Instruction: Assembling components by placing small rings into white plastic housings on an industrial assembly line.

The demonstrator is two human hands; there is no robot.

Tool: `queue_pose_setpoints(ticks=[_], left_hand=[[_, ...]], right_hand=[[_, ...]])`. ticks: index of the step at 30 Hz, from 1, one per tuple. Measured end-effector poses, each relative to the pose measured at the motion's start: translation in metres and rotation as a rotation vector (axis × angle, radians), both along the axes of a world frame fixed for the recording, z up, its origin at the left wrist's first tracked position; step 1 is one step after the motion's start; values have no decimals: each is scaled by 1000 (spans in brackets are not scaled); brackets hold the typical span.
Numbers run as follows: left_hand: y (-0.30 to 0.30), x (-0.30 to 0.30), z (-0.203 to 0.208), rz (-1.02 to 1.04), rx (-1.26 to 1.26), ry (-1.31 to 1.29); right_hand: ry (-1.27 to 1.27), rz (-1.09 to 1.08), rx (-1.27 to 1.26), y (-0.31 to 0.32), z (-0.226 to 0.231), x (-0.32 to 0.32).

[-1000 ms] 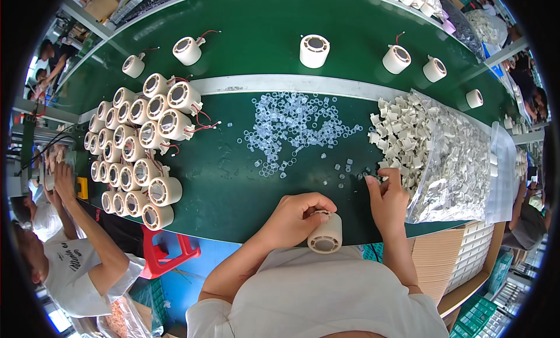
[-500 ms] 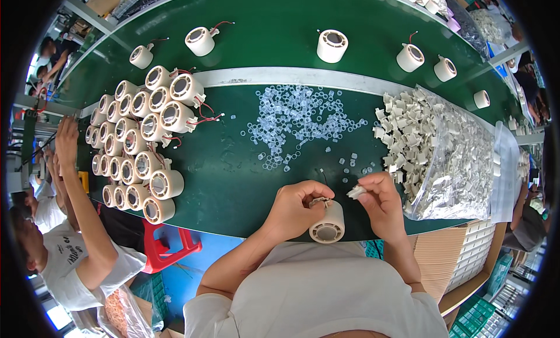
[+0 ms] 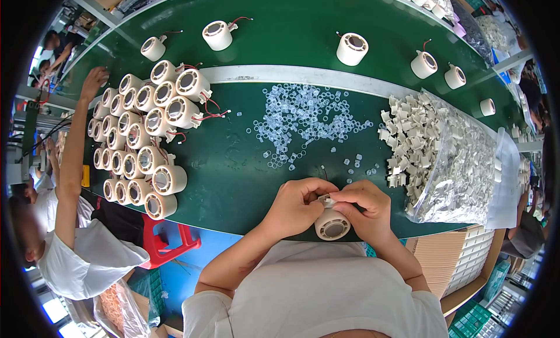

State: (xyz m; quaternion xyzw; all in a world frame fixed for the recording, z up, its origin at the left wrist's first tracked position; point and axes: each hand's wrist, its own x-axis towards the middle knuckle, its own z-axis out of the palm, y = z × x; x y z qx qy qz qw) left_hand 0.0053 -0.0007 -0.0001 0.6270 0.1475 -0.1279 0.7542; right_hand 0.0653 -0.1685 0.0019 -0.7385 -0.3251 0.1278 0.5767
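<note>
A cream cylindrical motor housing [image 3: 332, 226] stands at the table's near edge, its round dark end facing me. My left hand [image 3: 296, 205] pinches at the top of it, where a thin wire pokes up behind the fingers. From the other side my right hand [image 3: 368, 208] holds a small white plastic clip [image 3: 328, 201] against the housing's top. Fingers of both hands meet there and partly hide the clip. A heap of such white clips [image 3: 402, 134] spills from a clear plastic bag [image 3: 458, 169] at the right.
Small clear plastic rings [image 3: 297, 119] lie scattered mid-table. Several rows of cream housings [image 3: 140, 137] with red wires stand at left. Beyond a pale rail [image 3: 280, 74], more housings [image 3: 352, 48] sit on a green belt [image 3: 280, 23]. A co-worker's arm [image 3: 73, 157] reaches in at far left.
My right hand has moved left, bringing the white clip onto the housing. Housings on the belt appear shifted slightly right, as does the table. The co-worker's hand has reached farther toward the belt.
</note>
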Motion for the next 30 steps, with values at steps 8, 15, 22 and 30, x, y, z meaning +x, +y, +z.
queue_pose_setpoints(ticks=[8, 15, 22, 30], left_hand=[[4, 3, 7, 27, -191, 36], [4, -11, 2, -6, -9, -18], [0, -27, 5, -32, 285, -37], [4, -22, 13, -277, 576, -127]], right_hand=[[-122, 73, -142, 11, 8, 3], [-63, -70, -135, 16, 5, 39], [-261, -270, -426, 32, -21, 88], [-338, -193, -438, 23, -27, 89]])
